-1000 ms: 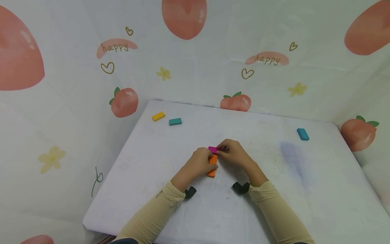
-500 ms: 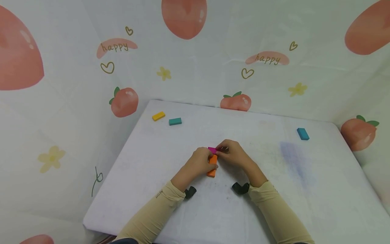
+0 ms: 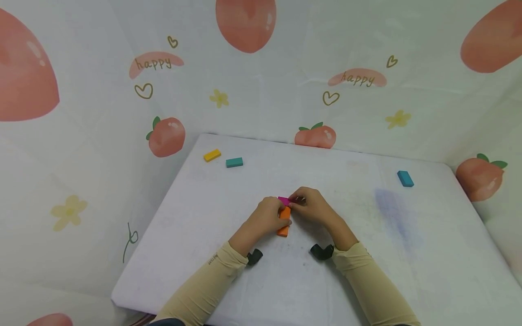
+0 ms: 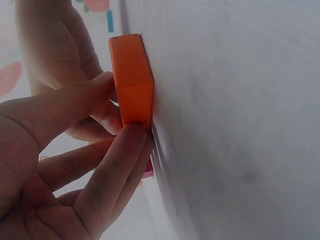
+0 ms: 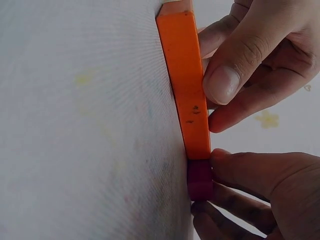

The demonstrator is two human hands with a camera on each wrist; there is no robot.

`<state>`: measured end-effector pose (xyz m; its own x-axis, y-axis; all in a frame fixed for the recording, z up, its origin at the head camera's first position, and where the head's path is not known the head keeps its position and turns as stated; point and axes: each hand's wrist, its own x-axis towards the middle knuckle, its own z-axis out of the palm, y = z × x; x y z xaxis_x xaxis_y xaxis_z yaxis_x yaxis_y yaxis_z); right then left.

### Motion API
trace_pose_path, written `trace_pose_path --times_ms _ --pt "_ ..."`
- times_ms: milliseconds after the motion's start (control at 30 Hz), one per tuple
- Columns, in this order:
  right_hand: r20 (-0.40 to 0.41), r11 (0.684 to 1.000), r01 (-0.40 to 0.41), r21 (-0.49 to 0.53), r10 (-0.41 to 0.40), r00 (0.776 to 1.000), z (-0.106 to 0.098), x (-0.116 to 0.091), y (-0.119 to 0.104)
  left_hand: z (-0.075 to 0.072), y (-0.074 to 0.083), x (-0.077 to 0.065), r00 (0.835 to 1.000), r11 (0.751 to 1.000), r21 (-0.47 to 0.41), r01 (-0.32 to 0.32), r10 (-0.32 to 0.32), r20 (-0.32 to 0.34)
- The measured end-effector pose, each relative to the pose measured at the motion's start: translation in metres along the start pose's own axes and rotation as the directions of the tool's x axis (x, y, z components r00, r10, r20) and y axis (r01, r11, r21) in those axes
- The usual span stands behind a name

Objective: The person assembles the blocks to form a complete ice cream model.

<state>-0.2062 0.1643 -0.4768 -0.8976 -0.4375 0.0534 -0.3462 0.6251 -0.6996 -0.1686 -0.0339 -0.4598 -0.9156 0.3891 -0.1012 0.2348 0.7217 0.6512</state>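
Note:
An orange block (image 3: pixel 283 230) lies flat on the white table, its long side running away from me. My left hand (image 3: pixel 267 215) grips it between thumb and fingers, which the left wrist view shows on the orange block (image 4: pixel 131 65) at its side and near end. Against the far end sits a magenta block (image 3: pixel 283 200), turned crosswise. My right hand (image 3: pixel 313 204) pinches this one with thumb and fingertips. In the right wrist view the magenta block (image 5: pixel 200 180) meets the end of the orange block (image 5: pixel 184 90).
A yellow block (image 3: pixel 212 155) and a teal block (image 3: pixel 234 162) lie at the table's back left. Far to the right is a blue block (image 3: pixel 405 179). Printed cloth (image 3: pixel 261 108) rises behind the table. Black devices (image 3: pixel 322 251) show at both wrists.
Over the last second the magenta block has shifted very slightly left under my right fingers. Both hands and the orange block have stayed nearly still.

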Motion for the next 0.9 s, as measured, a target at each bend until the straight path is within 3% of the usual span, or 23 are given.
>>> trace_pose_path --times_ms 267,633,900 --pt "0.005 1.000 -0.012 -0.007 0.012 1.000 -0.001 0.000 0.001 -0.001 -0.001 0.000 1.000 0.999 -0.015 -0.028 0.028 -0.011" --pt "0.006 1.000 -0.016 -0.002 0.016 1.000 0.000 0.002 0.003 -0.021 -0.010 0.013 0.997 0.998 0.015 -0.054 0.055 -0.059" --pt "0.018 0.999 -0.034 0.000 0.034 0.999 0.000 0.001 0.002 -0.024 -0.021 0.027 0.988 0.986 0.067 -0.151 0.150 0.029"
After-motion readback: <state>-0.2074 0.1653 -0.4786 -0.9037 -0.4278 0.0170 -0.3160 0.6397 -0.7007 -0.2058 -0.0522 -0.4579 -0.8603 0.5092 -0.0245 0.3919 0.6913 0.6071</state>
